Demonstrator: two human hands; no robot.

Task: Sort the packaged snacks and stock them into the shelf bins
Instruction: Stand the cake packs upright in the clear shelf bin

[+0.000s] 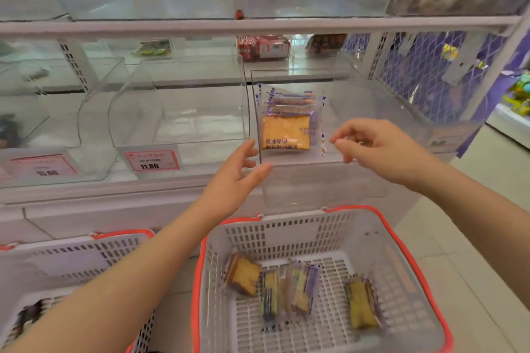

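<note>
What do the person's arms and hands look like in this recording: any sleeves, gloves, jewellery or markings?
Both forearms are bare right to the bottom edge of the picture, with no sleeve showing. The left hand and right hand are ungloved. No ring, watch, bracelet or marking shows on either. The picture is slightly blurred, so fine detail such as the nails cannot be judged.

A white metal shelf rack (258,26) filled the view. Right of the rack stood a white mesh side panel (424,66), with a purple wall (516,66) behind it. Below lay a pale tiled floor (473,238) under even light.
</note>
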